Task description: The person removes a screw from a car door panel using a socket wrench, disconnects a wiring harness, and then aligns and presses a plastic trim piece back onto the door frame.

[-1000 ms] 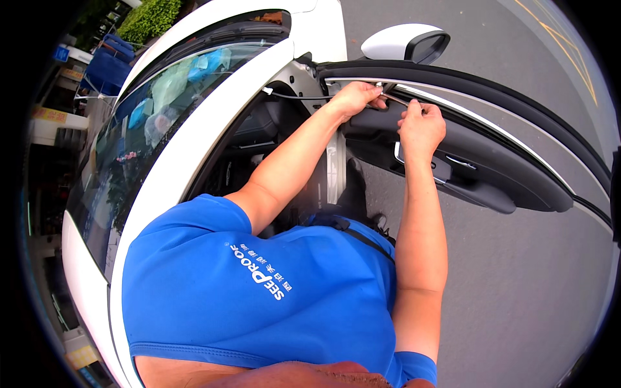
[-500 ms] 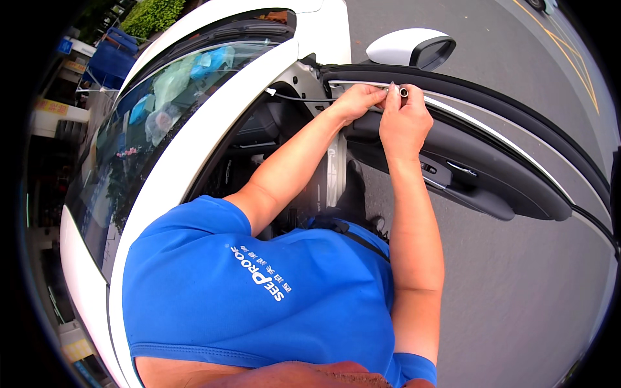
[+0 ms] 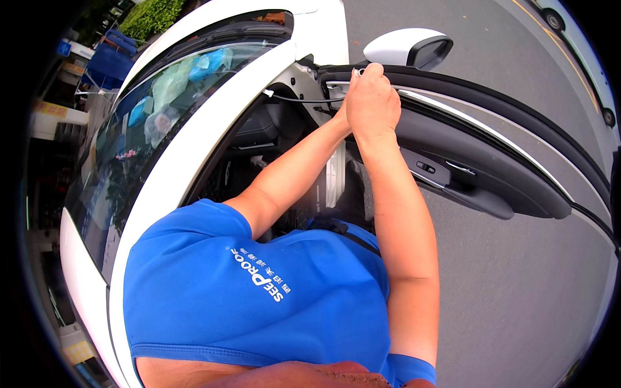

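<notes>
Held in the right hand (image 3: 375,107), curled into a fist above the hinge end of the open, charcoal-grey-lined car door (image 3: 479,174): apparently a small silvery metal piece with a ring-shaped mouth (image 3: 361,72), visible only at the thumb side. Tucked behind that fist, the left hand (image 3: 343,115), too covered to tell whether gripping anything. Liable to drop into the door trim or onto the grey asphalt (image 3: 517,291) (awkward spots for retrieving), through a loose pinch or a view blocked by knuckles. Liable to snag on a careless wrist: the thin black cable (image 3: 301,99) with a white end, beside the left hand. Pointed mouth-upward, with a hidden long axis, judged to run down into the fist. Farther out, a rounded white side mirror (image 3: 396,46).
</notes>
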The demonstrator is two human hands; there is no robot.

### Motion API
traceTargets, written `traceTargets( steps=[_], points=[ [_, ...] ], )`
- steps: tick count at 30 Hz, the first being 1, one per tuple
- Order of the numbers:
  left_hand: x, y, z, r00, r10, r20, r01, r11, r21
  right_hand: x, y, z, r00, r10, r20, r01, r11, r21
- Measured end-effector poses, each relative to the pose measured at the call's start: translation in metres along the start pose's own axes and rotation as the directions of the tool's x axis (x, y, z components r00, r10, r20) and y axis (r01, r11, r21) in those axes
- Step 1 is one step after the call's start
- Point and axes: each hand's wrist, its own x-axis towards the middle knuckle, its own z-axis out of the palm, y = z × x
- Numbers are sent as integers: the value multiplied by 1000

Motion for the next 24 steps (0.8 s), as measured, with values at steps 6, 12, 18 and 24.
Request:
traceTargets(
  steps=[6, 12, 18, 24],
  points=[
    [1, 3, 0, 998, 48, 29, -50, 995, 82, 10, -10, 28, 991, -96, 95, 111, 979, -173],
    [4, -4, 5, 995, 98, 4, -96, 975, 201, 15, -2, 13, 986, -135, 100, 140, 989, -50],
    [5, -6, 6, 991, 130, -9, -123, 956, 265, 2, 10, 14, 990, -140, -24, 140, 990, 11],
    [3, -9, 3, 989, 145, -10, -135, 939, 316, 10, 16, 4, 997, -76, -22, 77, 996, 34]
  ],
)
